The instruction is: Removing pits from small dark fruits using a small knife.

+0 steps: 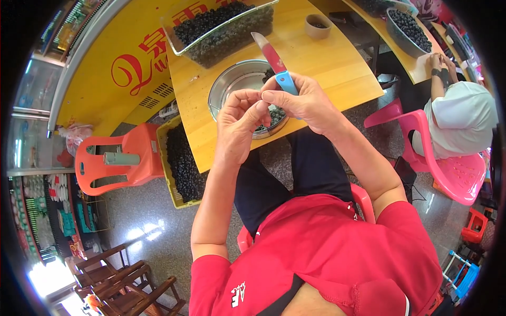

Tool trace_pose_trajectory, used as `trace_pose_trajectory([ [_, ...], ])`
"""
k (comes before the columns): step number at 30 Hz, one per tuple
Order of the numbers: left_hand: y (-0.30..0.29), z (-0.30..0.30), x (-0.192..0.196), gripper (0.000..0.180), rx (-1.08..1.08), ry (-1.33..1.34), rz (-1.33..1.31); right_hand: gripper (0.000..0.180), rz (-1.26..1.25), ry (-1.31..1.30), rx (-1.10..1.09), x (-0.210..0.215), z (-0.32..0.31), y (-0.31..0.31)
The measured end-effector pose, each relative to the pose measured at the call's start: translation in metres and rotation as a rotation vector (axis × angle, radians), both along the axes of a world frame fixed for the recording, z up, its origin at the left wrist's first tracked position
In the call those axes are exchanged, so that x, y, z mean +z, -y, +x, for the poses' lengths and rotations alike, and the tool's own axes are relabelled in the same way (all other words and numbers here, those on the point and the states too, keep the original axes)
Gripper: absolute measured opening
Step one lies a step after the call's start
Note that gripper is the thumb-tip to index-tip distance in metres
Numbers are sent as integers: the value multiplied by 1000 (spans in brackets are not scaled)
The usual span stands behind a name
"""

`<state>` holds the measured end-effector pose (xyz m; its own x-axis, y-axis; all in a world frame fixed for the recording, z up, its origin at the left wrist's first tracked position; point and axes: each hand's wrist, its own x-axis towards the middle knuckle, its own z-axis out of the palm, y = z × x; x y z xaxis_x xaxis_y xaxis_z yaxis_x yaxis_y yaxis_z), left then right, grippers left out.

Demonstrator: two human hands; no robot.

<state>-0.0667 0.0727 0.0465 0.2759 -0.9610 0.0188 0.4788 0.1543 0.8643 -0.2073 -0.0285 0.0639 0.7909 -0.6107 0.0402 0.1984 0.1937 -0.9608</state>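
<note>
My right hand [311,103] is wrapped round the blue handle of a knife [285,83], whose red and silver blade points up and away to the left. Its thumb and fingertips meet those of my left hand [238,125], which is closed in a pinch. Whatever lies between the left fingertips is too small or hidden to name. Just beneath both hands sits a round metal bowl [217,90] on the wooden table [337,68]. Small dark round fruits [276,114] show inside it, partly covered by my hands.
A clear bin [182,51] of dark fruit and a beige cup [318,32] stand farther back. Left are a yellow crate [176,195] of dark fruit and an orange chair [145,152]. At right, a person in white [464,116] sits on a pink chair [429,142] near another fruit-filled bowl [395,37].
</note>
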Motion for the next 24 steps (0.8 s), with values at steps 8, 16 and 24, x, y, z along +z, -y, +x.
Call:
trace_pose_trajectory([
  [8, -4, -6, 3, 26, 103, 176, 67, 19, -144, 22, -110, 1, -1, 0],
  [16, -2, -16, 8, 18, 220, 388, 70, 17, -133, 67, -89, -2, 1, -2],
  [24, -5, -19, 3, 19, 232, 400, 33, 18, -83, 9, -128, 2, -3, 1],
])
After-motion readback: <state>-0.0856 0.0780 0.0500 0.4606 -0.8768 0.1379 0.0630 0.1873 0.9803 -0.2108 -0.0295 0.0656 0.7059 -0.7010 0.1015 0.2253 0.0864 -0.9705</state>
